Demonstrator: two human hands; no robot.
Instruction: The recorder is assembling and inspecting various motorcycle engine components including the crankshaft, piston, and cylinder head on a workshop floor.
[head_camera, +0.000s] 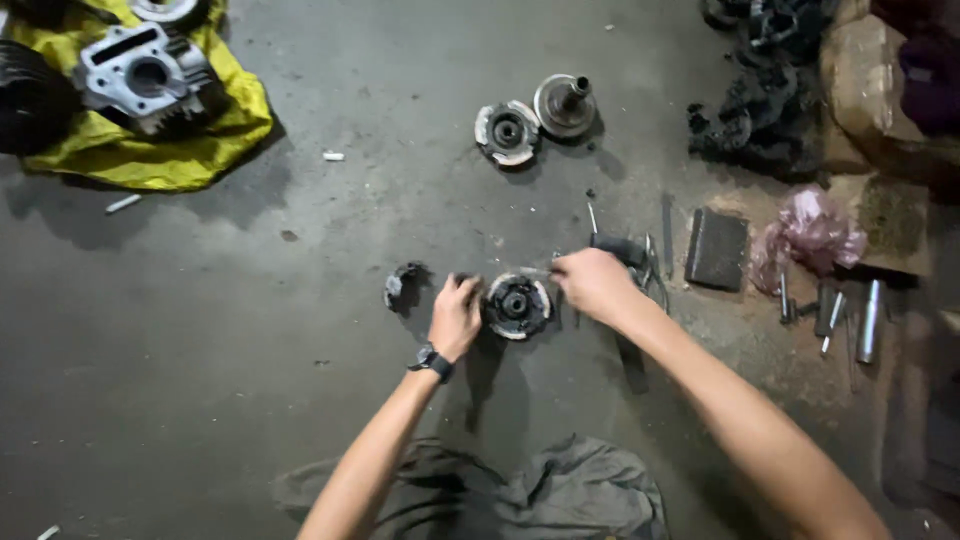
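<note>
A round clutch assembly (517, 306), dark and greasy with pale worn patches around its rim and a dark hub at the centre, lies flat on the concrete floor (250, 330) between the two hands. The left hand (456, 316) presses curled fingers against its left edge, seemingly to steady it. The right hand (596, 284) is closed around a thin metal tool (535, 271) whose tip reaches the upper rim. Just beyond the left fingers lies a small curved metal piece (402, 285); farther off sits a second clutch assembly (507, 132).
</note>
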